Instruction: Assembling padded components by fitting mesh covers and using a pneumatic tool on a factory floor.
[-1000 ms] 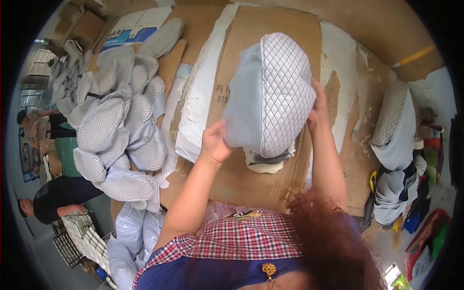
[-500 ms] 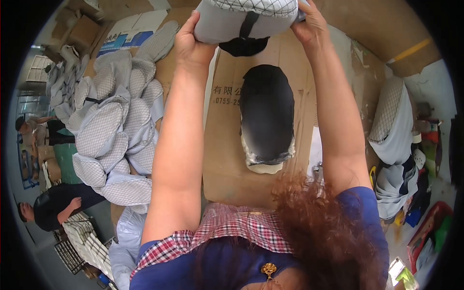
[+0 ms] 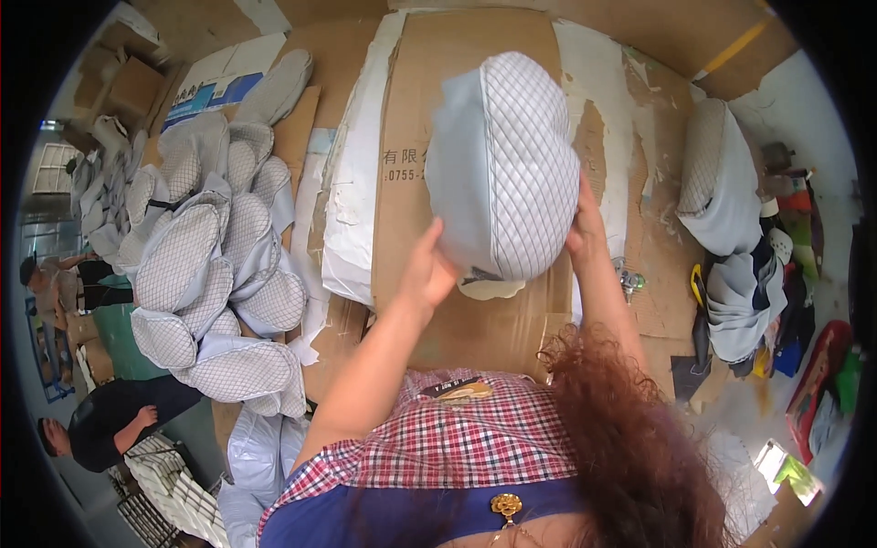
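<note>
A pale grey quilted seat-like cover (image 3: 534,164), diamond-stitched on top with a plain grey side, sits tilted over the long padded form on the bench. Only the form's pale near end (image 3: 491,289) peeks out; the cover hides the black part. My left hand (image 3: 431,274) grips the lower left edge of the cover, thumb up on its plain side and the other fingers partly hidden. On the opposite side my right hand (image 3: 586,224) is closed on the cover's right edge, its fingertips tucked out of sight behind it.
Brown cardboard (image 3: 429,320) lines the bench. A heap of similar quilted covers (image 3: 183,256) lies at the left. Another quilted piece (image 3: 722,178) and stacked grey fabric (image 3: 742,306) are at the right. A person in dark clothing (image 3: 114,416) is at the lower left.
The cover has come down and nearer from the far edge, and now hides the black form. Both my hands have drawn back toward me with it.
</note>
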Demonstrator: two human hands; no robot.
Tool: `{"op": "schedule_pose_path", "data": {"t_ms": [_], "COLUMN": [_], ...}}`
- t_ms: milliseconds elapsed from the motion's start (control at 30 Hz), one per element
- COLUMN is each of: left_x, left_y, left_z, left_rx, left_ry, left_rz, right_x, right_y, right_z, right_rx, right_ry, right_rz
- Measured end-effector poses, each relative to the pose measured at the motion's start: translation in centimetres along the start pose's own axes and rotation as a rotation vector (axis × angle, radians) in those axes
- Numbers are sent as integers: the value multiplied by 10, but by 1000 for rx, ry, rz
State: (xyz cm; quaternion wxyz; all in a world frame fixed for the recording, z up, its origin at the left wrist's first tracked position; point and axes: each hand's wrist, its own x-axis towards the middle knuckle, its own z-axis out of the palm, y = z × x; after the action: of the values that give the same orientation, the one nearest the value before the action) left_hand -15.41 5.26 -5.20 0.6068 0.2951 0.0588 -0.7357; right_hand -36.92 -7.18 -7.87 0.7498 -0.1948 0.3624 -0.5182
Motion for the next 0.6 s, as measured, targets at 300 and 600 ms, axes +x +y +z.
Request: {"op": "schedule_pose_path", "data": {"t_ms": [300,600], "left_x": [-43,-60], "left_y": [-34,-48], "left_z": [-26,-65], "left_rx": [272,332], "left_ry": [-24,245], "left_rz": [-122,-47], "right_x": [-73,-122], "right_y": [9,55], "right_z": [9,-23], "right_rx": [229,-301], "right_ry": [-56,216], "right_rz": [260,51]}}
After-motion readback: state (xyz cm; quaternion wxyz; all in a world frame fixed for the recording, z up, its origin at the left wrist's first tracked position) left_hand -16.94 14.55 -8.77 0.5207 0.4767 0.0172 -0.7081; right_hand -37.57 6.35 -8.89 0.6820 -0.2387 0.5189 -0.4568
